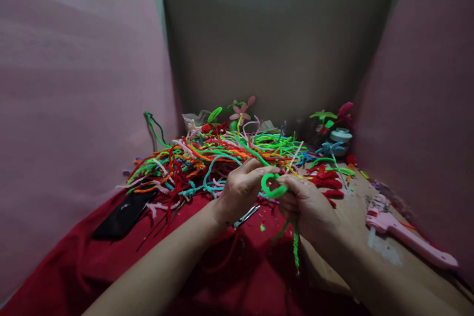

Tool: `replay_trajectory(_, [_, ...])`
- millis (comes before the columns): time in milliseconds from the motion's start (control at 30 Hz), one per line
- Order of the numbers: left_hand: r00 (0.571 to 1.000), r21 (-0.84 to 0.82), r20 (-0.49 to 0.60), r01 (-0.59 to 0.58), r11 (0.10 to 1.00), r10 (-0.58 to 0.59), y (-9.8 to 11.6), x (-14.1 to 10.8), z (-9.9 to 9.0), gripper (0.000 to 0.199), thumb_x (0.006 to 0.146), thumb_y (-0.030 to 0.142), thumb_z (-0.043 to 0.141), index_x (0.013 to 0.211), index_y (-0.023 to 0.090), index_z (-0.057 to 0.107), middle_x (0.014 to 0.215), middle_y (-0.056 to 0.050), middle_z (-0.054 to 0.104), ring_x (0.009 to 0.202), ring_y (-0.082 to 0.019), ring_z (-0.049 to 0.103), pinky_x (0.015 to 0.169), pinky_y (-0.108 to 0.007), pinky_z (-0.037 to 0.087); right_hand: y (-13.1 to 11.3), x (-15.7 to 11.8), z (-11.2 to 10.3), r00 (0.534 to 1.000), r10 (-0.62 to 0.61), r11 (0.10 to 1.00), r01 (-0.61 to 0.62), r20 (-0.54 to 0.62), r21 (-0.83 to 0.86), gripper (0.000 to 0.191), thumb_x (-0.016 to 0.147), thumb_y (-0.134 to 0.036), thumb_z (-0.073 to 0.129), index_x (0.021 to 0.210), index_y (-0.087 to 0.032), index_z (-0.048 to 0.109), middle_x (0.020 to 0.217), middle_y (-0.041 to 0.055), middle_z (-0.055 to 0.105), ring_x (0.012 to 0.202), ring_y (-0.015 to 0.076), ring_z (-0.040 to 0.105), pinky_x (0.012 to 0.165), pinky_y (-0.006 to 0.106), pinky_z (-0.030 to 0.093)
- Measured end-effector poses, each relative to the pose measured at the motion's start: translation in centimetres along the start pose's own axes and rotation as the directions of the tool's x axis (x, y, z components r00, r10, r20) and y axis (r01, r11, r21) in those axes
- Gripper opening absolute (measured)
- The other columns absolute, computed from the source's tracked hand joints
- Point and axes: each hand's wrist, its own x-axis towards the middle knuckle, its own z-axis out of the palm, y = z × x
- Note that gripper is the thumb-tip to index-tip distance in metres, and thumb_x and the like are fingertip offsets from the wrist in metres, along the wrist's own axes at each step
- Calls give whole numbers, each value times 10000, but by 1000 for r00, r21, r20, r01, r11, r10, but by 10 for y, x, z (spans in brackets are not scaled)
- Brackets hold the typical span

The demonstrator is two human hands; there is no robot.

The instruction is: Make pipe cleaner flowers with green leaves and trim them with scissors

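Between my two hands is a bright green fuzzy stem [273, 193] bent into a loop. My left hand [242, 185] pinches the loop's left side, and a straight green length runs up and left from those fingers toward the pile. On the loop's right side, the thumb and fingers of my right hand [303, 200] are closed on the same stem. Two green ends, one of them twisted, hang below my right hand. Scissors [247, 216] lie on the red cloth just under my left hand, their handles partly hidden.
A heap of coloured fuzzy stems [207, 158] spreads behind my hands. A black phone [125, 215] lies at the left. At the right are a pink glue gun [407, 234], red fuzzy pieces [328, 182] and a lidded jar [340, 138]. Pink walls flank both sides.
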Motion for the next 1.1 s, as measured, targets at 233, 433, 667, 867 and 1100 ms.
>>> replay_trajectory(233, [988,324,69,-155,933,140,3,7,-16,150,834,218,496,815,202,644,734,-13,517,694,-110,465,588,-225,373,-4,-2,1,993,30,992,-16,110,-128,141,690,-237,537,596,-187,444,411,-114,194,367,38,86,362,206,54])
replay_trajectory(433, [939,394,284,-298,870,193,26,17,-31,131,811,152,492,740,168,602,785,-40,604,725,-135,437,708,-290,354,-8,-4,-3,975,-75,949,134,208,-285,220,709,-228,523,548,-190,378,441,-96,227,389,48,148,380,217,114])
replay_trajectory(667, [870,47,323,377,925,-371,46,22,-35,126,723,158,518,598,140,521,580,14,480,576,-90,402,552,-228,315,-7,-18,2,752,-486,199,592,446,-781,247,796,-158,418,549,-168,421,513,-40,364,489,82,330,493,246,236])
replay_trajectory(867, [495,-461,502,847,265,-709,34,18,-18,134,571,197,588,516,139,481,430,62,367,417,-47,291,446,-208,237,6,-16,-5,361,-551,-557,513,753,-653,215,794,-71,424,626,-150,532,541,12,491,516,124,397,525,292,229])
replay_trajectory(1100, [586,-450,468,802,393,-661,25,17,-26,169,619,247,668,596,111,571,478,51,439,426,-25,320,433,-180,215,-2,-16,-4,617,-572,-75,617,541,-783,227,840,-148,412,658,-133,546,559,-1,492,514,96,436,521,242,300])
